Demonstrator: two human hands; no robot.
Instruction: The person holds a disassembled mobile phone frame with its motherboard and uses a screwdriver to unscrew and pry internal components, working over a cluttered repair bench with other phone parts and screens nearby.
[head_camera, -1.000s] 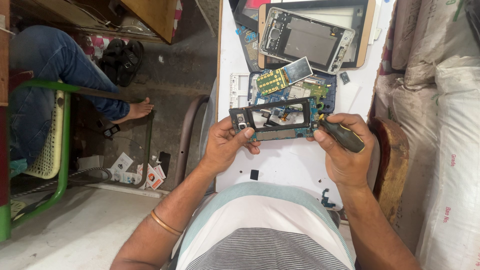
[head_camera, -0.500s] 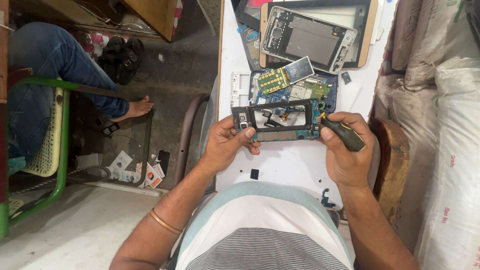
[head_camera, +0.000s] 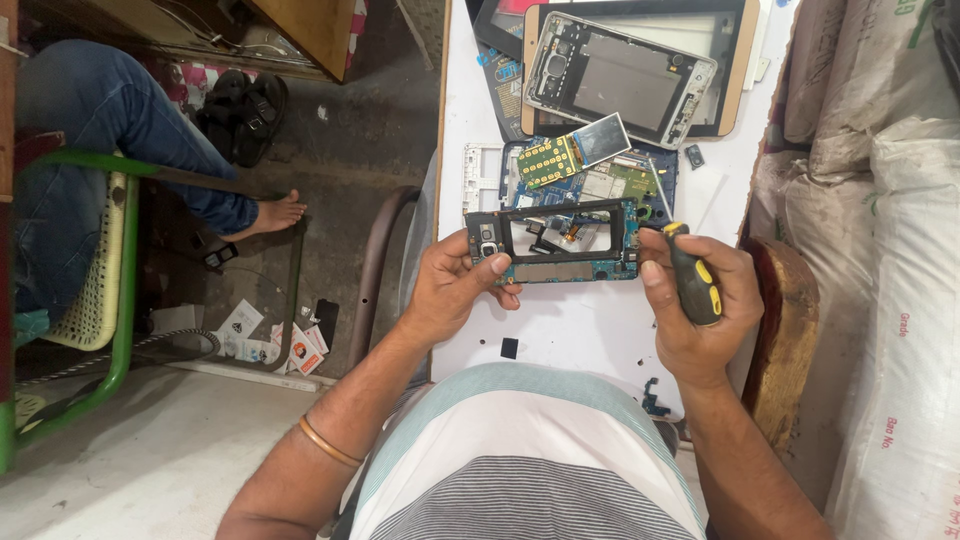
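A narrow white worktable (head_camera: 560, 340) stands over a grey concrete floor, with pale woven sacks (head_camera: 900, 250) stacked to the right (another person's jeans-clad leg and bare foot show at the left). The top edge cuts off a gold-rimmed tablet shell (head_camera: 640, 70). The left hand (head_camera: 455, 290) pinches a dark phone frame (head_camera: 555, 242) above the table; the right hand (head_camera: 700, 310) is closed around a black-and-yellow screwdriver (head_camera: 690, 275), its thin metal tip beside the frame's right end.
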